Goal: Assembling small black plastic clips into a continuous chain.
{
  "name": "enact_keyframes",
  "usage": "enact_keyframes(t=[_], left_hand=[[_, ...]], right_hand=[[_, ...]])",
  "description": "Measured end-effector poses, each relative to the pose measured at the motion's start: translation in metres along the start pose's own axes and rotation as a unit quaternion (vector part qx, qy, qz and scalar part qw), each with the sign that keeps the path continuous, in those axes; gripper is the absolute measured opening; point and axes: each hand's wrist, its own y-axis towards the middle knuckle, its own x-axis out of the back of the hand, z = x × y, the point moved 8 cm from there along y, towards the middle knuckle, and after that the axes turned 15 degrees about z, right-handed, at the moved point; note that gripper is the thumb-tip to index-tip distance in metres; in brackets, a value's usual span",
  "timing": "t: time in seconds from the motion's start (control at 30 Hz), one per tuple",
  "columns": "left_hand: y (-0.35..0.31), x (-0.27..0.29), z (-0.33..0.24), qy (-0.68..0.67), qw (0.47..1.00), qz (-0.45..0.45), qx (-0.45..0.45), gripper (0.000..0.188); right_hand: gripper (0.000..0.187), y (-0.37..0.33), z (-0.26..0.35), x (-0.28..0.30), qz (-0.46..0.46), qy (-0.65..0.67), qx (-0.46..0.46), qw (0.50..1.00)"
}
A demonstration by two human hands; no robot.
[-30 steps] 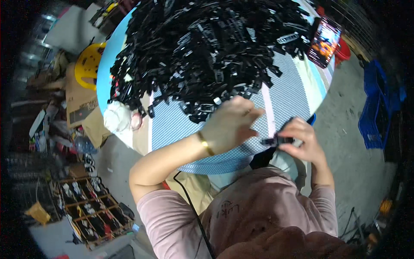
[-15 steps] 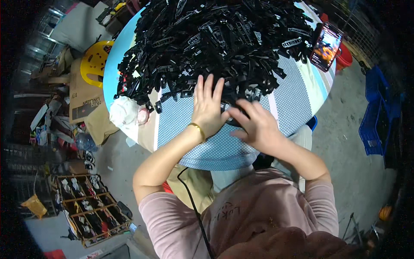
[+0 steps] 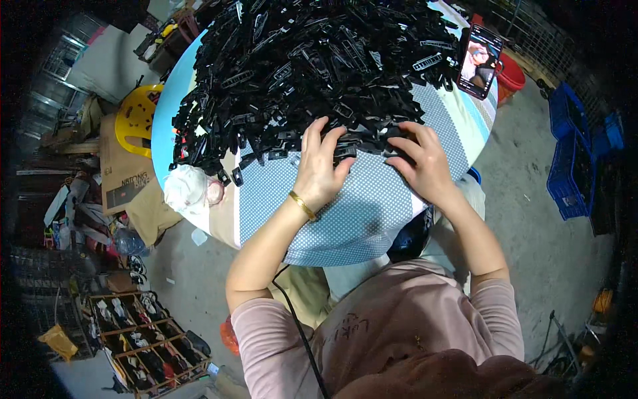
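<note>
A large heap of small black plastic pieces (image 3: 312, 66), some long with ladder-like slots, covers the far part of the round table. My left hand (image 3: 319, 169), with a gold bracelet on its wrist, rests at the heap's near edge, fingers spread and thumb apart beside some black pieces (image 3: 347, 151). To its right, my right hand (image 3: 425, 163) is bent over the same edge, its fingers and thumb apart and the fingertips touching pieces. Several black pieces lie between the two hands. Neither hand plainly grips one.
The table has a patterned cloth (image 3: 286, 219). A white crumpled bundle (image 3: 186, 189) sits at its left edge, and a lit phone (image 3: 480, 61) stands at the right. Around it are a red bucket (image 3: 510, 74), blue crates (image 3: 571, 166), a yellow plastic chair (image 3: 138, 120) and a shoe rack (image 3: 143, 339).
My right hand has moved right, away from my left, and both now touch the heap's near edge. The view has shifted slightly, and the phone's screen picture differs.
</note>
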Motion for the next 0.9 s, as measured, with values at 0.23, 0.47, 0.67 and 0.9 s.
enact_keyframes(t=[0.23, 0.47, 0.67, 0.9], left_hand=[[-0.008, 0.004, -0.009, 0.072, 0.997, -0.033, -0.024, 0.045], [-0.006, 0.007, -0.009, 0.096, 0.995, -0.015, -0.007, 0.049], [0.0, 0.026, -0.012, 0.056, 0.997, -0.039, 0.027, 0.071], [-0.001, -0.03, -0.067, -0.082, 0.978, 0.123, -0.145, 0.035]], right_hand=[[0.033, -0.01, -0.002, 0.007, -0.039, -0.028, -0.017, 0.999], [0.027, -0.006, -0.002, 0.007, -0.002, -0.038, 0.022, 0.999], [0.027, 0.002, -0.006, 0.012, 0.022, -0.033, 0.046, 0.998], [0.026, 0.008, -0.042, 0.026, -0.015, 0.146, -0.027, 0.989]])
